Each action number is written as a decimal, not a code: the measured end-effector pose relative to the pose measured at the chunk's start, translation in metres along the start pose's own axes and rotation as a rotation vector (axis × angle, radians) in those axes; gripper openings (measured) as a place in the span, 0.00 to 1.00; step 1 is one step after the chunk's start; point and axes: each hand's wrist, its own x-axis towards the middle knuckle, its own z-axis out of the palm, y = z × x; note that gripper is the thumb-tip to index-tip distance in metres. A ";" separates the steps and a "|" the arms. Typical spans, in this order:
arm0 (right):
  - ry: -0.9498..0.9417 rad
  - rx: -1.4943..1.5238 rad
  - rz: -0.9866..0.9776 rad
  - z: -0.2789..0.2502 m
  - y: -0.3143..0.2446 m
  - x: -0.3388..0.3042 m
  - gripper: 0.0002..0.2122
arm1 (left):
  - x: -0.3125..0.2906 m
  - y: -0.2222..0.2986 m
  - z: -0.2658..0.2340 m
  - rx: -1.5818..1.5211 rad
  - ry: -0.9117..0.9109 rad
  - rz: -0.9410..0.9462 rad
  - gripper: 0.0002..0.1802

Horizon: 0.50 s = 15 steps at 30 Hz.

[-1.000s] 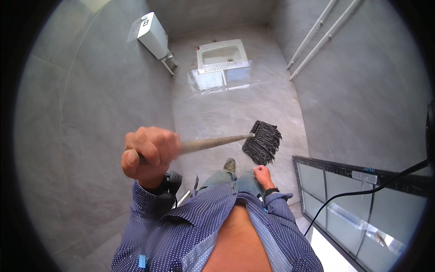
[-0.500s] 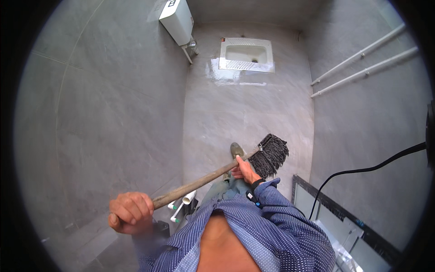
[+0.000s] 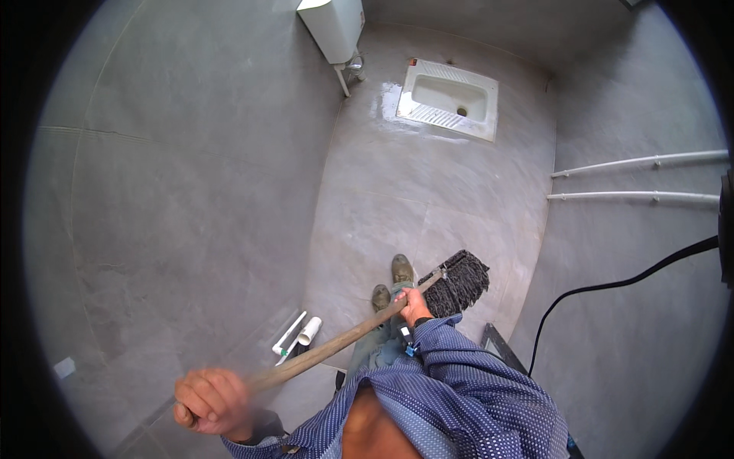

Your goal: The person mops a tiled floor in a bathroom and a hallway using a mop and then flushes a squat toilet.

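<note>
A mop with a long wooden handle [image 3: 336, 344] slants across in front of my body. My left hand [image 3: 210, 399] is closed round the handle's upper end, at the lower left. Farther down the shaft, my right hand [image 3: 414, 306] grips it close to the head. The dark grey, stringy mop head [image 3: 461, 284] is to the right of my shoes [image 3: 401, 269]; whether it touches the floor I cannot tell.
A white squat toilet [image 3: 447, 99] is set in the grey floor [image 3: 428, 180] ahead, with a whitish patch beside it. A white cistern [image 3: 332, 29] hangs on the left wall. Two white pipes [image 3: 642, 164] run along the right wall. White pipe pieces [image 3: 309, 330] lie at left. A black cable [image 3: 612, 279] hangs at right.
My view has turned and tilted, so the toilet and cistern appear farther right. Both my shoes now show. My two hands keep their hold on the mop handle.
</note>
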 end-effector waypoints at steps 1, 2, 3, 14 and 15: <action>0.031 0.001 0.019 0.000 0.007 0.003 0.06 | -0.007 0.005 -0.009 0.008 0.022 0.002 0.25; 0.078 -0.026 -0.007 -0.001 0.016 0.007 0.06 | -0.016 0.011 -0.018 0.028 0.090 -0.005 0.23; 0.125 -0.060 -0.029 -0.003 0.029 0.008 0.05 | -0.029 0.020 -0.026 0.053 0.163 -0.008 0.22; 0.383 -0.522 -0.149 0.025 0.125 -0.032 0.08 | -0.235 0.112 -0.125 0.285 0.933 0.156 0.18; 0.344 -0.533 -0.168 0.032 0.136 -0.035 0.08 | -0.255 0.117 -0.132 0.294 1.000 0.191 0.19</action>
